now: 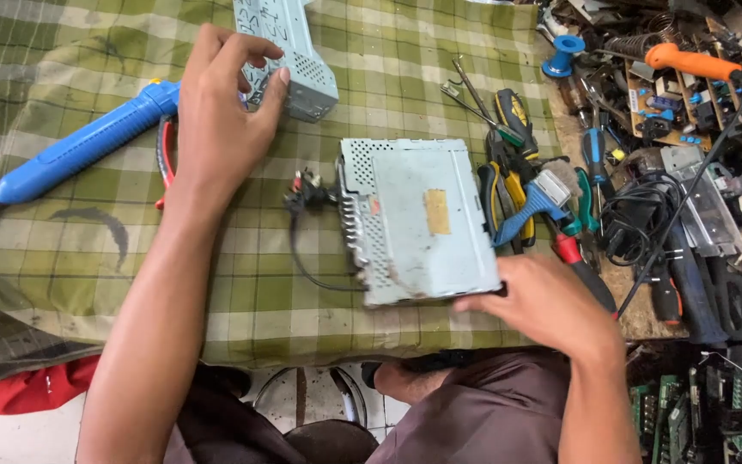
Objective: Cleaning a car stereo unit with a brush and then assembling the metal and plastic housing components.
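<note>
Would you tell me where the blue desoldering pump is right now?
In the head view, the blue desoldering pump lies far left on the checked cloth, its tip beside the left hand.

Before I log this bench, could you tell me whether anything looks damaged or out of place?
The grey perforated metal casing under the right hand has a tan patch and scuffed, stained paint. It overhangs the edge of the green checked cloth. A black cable with red and white plugs trails loose from its side.
</note>
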